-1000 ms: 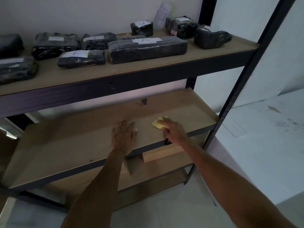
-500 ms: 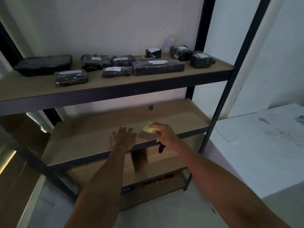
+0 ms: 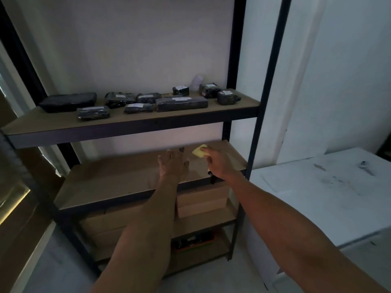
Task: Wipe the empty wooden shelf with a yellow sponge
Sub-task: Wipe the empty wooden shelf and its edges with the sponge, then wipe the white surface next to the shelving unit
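Note:
The empty wooden shelf (image 3: 118, 178) is the middle board of a dark metal rack. My right hand (image 3: 218, 163) grips a yellow sponge (image 3: 199, 151), held just above the right half of the board; whether it touches the wood I cannot tell. My left hand (image 3: 172, 166) rests flat on the board, fingers spread, just left of the sponge. A small dark spot on the wood peeks out behind the left fingertips.
The shelf above (image 3: 53, 123) carries several black wrapped packages. Cardboard boxes (image 3: 202, 200) sit on the lower shelf. Black uprights (image 3: 264, 92) frame the rack's right side. A white stained surface (image 3: 330, 193) stands to the right, a wall behind.
The view has pulled back and tilted up, showing more of the rack. The sponge has lifted slightly from the board and stays beside the left hand, which still rests on the shelf.

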The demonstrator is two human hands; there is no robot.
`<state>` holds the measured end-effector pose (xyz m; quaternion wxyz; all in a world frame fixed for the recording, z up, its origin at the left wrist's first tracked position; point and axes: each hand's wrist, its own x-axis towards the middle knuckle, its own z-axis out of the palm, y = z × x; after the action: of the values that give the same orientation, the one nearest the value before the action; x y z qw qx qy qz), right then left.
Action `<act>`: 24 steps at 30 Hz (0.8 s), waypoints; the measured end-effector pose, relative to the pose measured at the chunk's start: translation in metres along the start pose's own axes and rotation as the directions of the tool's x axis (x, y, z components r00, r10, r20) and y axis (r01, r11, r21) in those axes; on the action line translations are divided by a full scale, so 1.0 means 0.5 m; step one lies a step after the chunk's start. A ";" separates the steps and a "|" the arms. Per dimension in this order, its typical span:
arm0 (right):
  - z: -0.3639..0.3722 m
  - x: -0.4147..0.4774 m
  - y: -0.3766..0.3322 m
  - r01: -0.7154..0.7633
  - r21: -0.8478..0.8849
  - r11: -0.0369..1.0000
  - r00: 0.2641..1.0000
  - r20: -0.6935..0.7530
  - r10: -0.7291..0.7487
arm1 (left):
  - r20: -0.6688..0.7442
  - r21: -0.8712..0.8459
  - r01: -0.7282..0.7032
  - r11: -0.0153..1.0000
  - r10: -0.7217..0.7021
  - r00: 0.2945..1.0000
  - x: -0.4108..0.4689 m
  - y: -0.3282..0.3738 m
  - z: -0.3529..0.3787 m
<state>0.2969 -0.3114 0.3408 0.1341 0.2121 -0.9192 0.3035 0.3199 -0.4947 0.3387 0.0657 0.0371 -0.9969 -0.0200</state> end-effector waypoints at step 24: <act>-0.349 -0.127 0.676 -0.130 -0.127 0.983 0.991 -0.059 0.123 | 0.062 -0.168 -0.063 0.984 0.074 0.995 0.076 0.788 0.165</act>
<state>0.2135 0.0607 0.2835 0.1517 0.1362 -0.9449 0.2560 0.2434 -0.1023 0.2795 0.0352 -0.0034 -0.9942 -0.1018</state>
